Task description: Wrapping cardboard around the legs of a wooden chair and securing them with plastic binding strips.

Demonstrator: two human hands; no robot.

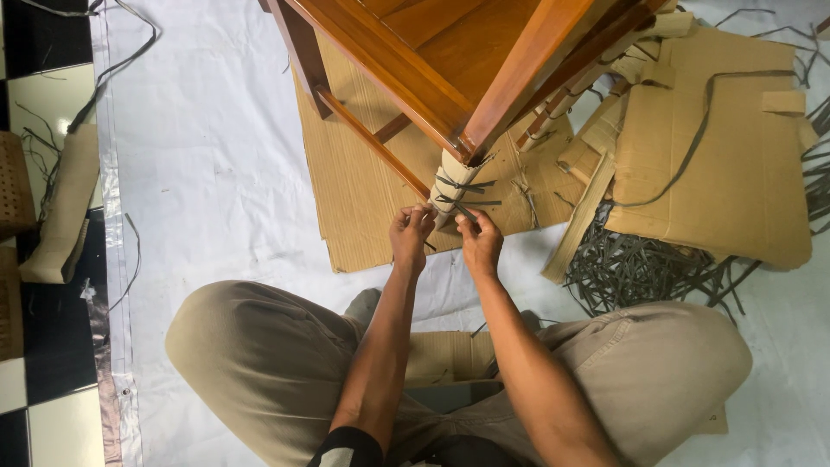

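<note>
A brown wooden chair (450, 60) stands on flat cardboard (363, 190) in front of me. Its near leg (454, 177) is wrapped in cardboard and bound with dark grey straps (467, 185). My left hand (410, 237) pinches the wrapping at the foot of that leg. My right hand (480, 242) sits beside it, fingers closed on a strap end (464, 210) coming off the leg. I sit cross-legged in beige trousers (259, 355) on a white sheet (207, 173).
Loose cardboard pieces (726, 156) lie at the right with a heap of cut grey straps (640, 268) below them. Another wrapped chair leg (562, 104) shows behind. A cardboard-wrapped piece (65, 207) lies at the left on black-and-white tiles (35, 406).
</note>
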